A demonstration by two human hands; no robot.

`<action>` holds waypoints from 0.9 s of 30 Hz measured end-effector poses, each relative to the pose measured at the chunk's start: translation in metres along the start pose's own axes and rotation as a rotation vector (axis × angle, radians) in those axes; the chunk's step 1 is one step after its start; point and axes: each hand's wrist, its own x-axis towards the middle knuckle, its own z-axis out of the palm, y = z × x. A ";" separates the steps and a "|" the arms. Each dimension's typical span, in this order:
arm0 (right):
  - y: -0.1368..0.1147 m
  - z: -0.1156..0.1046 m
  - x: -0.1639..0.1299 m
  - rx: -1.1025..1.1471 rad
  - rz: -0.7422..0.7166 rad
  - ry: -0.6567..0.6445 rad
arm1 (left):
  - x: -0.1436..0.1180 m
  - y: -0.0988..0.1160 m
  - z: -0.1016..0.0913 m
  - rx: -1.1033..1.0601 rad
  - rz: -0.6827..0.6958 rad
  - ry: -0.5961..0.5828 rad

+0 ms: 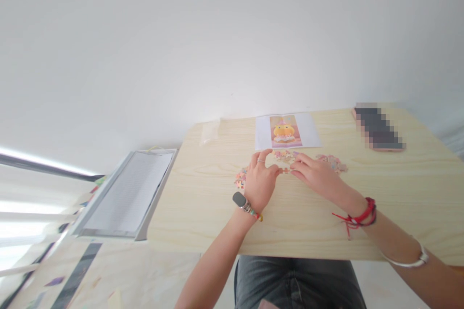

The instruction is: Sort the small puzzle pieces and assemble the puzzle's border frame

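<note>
Both hands, left (260,181) and right (314,173), pinch one small puzzle piece (285,170) between fingertips; three loose piece piles (331,161) on tabletop (203,193), one reference sheet (286,131).

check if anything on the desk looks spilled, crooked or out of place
Nothing stands out. The puzzle pieces lie in loose heaps near both hands, as puzzle pieces would. The picture sheet lies flat by the far edge of the table. The left hand and right hand meet over a few joined pieces.

Single head-worn view, forward and down, fairly near over the wooden table (203,202) against a wall.
</note>
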 end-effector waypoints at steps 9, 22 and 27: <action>-0.035 0.012 0.036 0.087 -0.181 -0.034 | -0.030 -0.023 -0.014 0.085 -0.169 0.075; -0.025 0.035 0.054 0.018 -0.110 -0.167 | -0.024 -0.029 -0.009 0.100 -0.188 0.135; 0.005 0.014 0.029 0.117 0.003 0.009 | -0.016 -0.021 -0.009 0.077 -0.160 0.107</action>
